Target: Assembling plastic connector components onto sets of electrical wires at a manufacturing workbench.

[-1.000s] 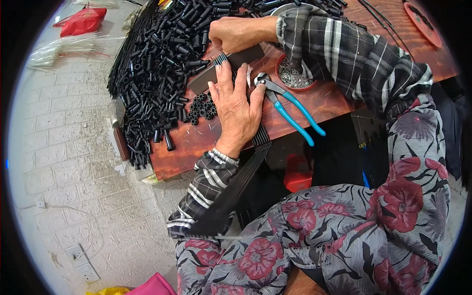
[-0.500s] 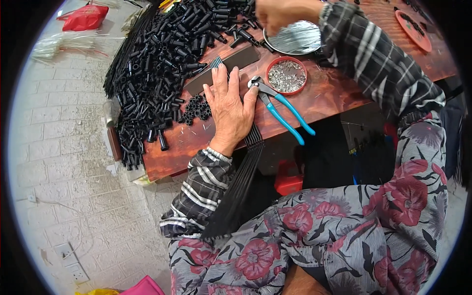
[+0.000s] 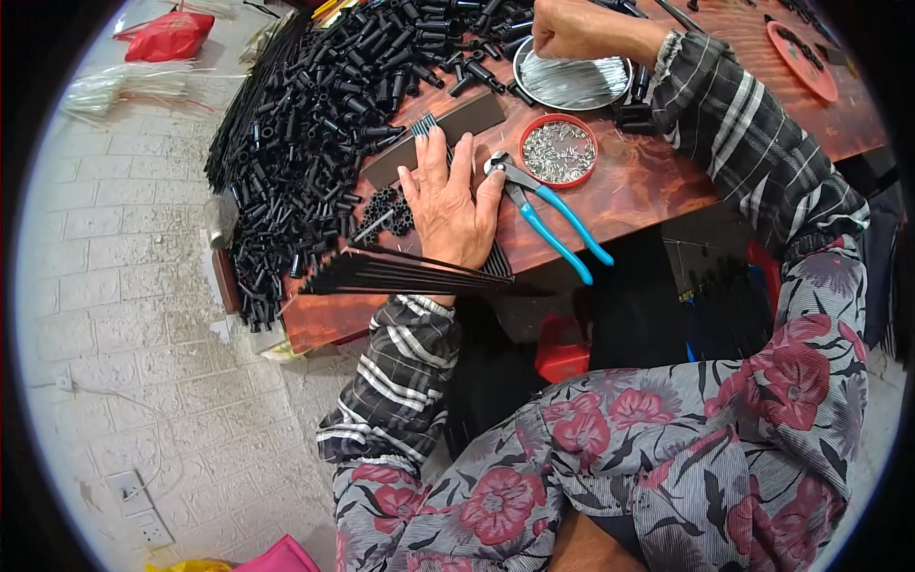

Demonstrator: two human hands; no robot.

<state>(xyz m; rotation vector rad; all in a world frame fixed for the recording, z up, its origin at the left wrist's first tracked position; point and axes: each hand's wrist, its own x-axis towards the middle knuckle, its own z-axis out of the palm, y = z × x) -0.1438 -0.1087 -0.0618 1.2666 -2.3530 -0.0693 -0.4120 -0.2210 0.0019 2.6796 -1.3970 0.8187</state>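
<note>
My left hand (image 3: pixel 450 208) lies palm down with its fingers stretched apart, pressing on a row of thin black rods (image 3: pixel 497 261). Their tips show past my fingers against a dark brown bar (image 3: pixel 477 114). The other ends fan out to the left across my wrist. By my left thumb lie pliers with blue handles (image 3: pixel 556 229), the thumb at their jaws. My right hand (image 3: pixel 596 33) is closed above the near rim of a round dish (image 3: pixel 548 103) of thin silvery wires; what its fingers hold is hidden. A red-rimmed dish (image 3: pixel 559 116) contains small metal pieces.
A large heap of black tubular plastic parts (image 3: pixel 334 124) covers the table's left side. A cluster of small black tubes (image 3: pixel 386 210) sits beside my left hand. A red oval tray (image 3: pixel 803 62) is at the far right. The table's near edge runs below the pliers.
The rods' loose ends have swung up from beside my left forearm to lie across the wrist. My right hand has shifted slightly right. The left hand keeps its place.
</note>
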